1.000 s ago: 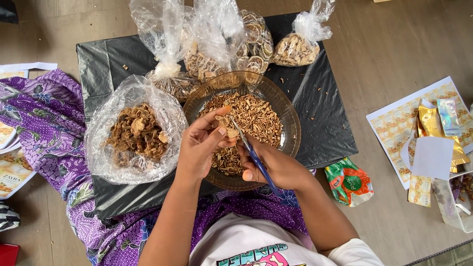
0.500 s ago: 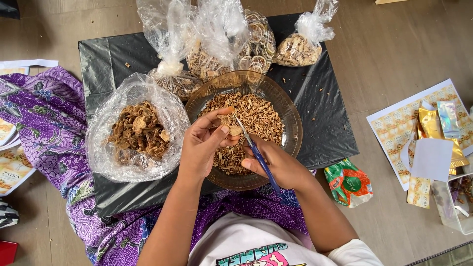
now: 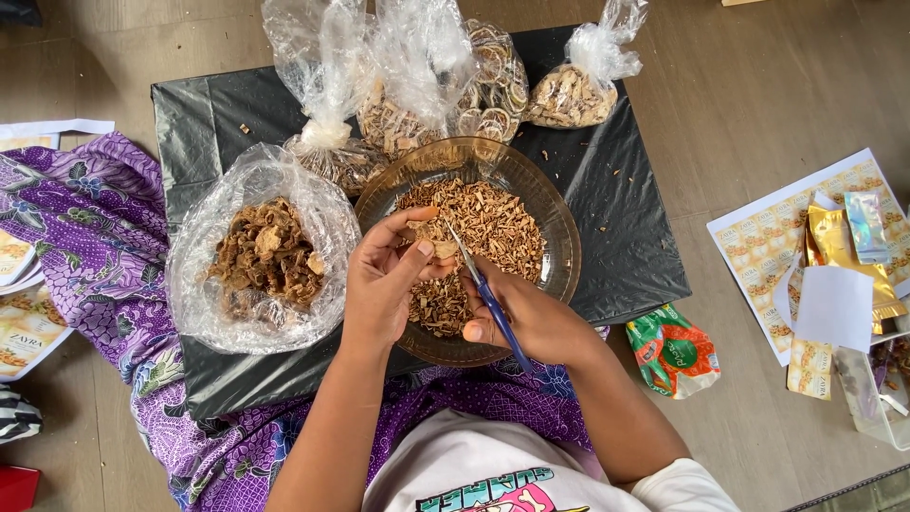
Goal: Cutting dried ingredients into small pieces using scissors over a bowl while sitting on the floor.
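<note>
— Scissors (image 3: 479, 284) first: where are they?

— In my right hand (image 3: 531, 322), over the near half of the glass bowl (image 3: 559, 237). My fingers are wrapped tight round the blue handles, and the blades point away from me towards the bowl's middle. I cannot tell whether the blades themselves stand apart or together; they are too thin to read.

— And the other hand?

— My left hand (image 3: 384, 280) hangs over the bowl's left rim. Thumb and fingertips are pinched together on a small pale dried piece (image 3: 444, 249), held right at the blade tips.

— What has changed in the head view over the last second?

— Little. The piece sat between the same fingertips a second ago and both hands hovered over the same part of the bowl. The scissors have tilted only slightly. To my mind the cutting goes on piece by piece, with no shift of place.

— What lies in the bowl?

— Brown chopped bits (image 3: 493, 223), heaped towards its far side and under my hands.

— And around the bowl?

— Left of it, touching its rim, an open plastic bag (image 3: 204, 237) of larger brown chunks. Beyond it, three knotted bags of dried stuff. All rest on a black sheet (image 3: 626, 218). Right of the bowl, off the sheet, lies a green and red pouch (image 3: 673, 351).
</note>
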